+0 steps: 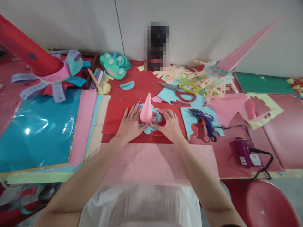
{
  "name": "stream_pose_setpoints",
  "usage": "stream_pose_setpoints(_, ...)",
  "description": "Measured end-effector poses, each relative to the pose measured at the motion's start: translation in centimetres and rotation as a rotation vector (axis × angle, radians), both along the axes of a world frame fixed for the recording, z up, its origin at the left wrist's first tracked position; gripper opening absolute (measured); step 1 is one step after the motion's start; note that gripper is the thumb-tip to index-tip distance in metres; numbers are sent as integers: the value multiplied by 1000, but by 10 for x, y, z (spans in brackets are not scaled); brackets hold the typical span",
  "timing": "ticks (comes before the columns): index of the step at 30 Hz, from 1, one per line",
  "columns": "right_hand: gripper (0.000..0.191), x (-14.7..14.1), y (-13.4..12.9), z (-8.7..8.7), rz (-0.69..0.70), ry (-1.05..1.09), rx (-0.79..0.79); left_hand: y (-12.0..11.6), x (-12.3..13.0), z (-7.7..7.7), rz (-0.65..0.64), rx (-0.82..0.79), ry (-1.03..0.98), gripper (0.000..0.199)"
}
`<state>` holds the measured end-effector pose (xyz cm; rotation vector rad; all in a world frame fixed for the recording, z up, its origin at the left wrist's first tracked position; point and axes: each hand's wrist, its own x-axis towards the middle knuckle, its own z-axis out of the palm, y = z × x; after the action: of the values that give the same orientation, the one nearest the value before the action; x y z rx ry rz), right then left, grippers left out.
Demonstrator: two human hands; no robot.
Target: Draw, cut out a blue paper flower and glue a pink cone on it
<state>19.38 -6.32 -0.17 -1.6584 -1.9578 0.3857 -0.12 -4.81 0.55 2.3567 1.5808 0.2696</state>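
A pink paper cone (pixel 147 108) stands upright over a light-blue scalloped paper flower (pixel 149 130), with pink paper between them at the base. Both lie on a red sheet (pixel 113 118) in front of me. From the left, my left hand (pixel 130 123) curls round the flower's edge, its thumb pressing near the foot of the cone. My right hand (pixel 169 121) grips the opposite side, fingers bent and thumb at the front petals. The fingers partly cover the petals and the pink base.
Scissors (pixel 181 90) lie behind on blue scraps. To the right are a glue gun (pixel 203 119) and a purple power box (pixel 248 153) with cords. Finished cone hats, one red (pixel 44 60), one pink (pixel 243 50), flank the table. Packaged blue sheets (pixel 42 129) lie left; green frog cutouts (pixel 115 67) lie behind.
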Motion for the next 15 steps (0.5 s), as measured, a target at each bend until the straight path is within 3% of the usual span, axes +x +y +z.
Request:
stream_pose_setpoints(10, 45, -1, 3, 0, -40, 68, 7, 0, 1, 3, 13, -1, -11, 75)
stream_pose_setpoints(15, 27, 0, 9, -4, -103, 197, 38, -1, 1, 1, 16, 2, -19, 79)
